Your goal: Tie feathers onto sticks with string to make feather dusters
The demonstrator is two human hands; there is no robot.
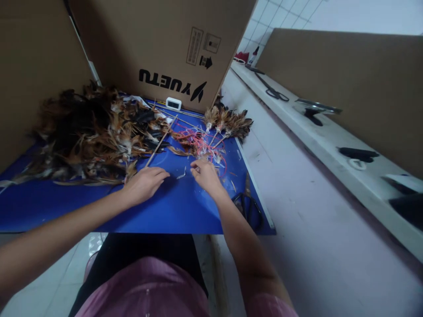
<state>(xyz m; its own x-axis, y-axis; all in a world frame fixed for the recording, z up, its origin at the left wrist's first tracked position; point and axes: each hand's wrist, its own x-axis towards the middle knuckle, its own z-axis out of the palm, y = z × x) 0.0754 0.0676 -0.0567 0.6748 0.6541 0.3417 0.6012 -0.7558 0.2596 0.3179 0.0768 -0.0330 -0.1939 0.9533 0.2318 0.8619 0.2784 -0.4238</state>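
One thin, pale wooden stick [161,141] slants away and rightward from my left fingers [160,174], nearer and grasping it; my right fingers [198,164] curl near tangled pink string [197,141], their grip unclear.

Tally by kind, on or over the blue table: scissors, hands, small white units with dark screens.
Scissors: 1
Hands: 2 (left hand, right hand)
White unit: 1
Total: 4
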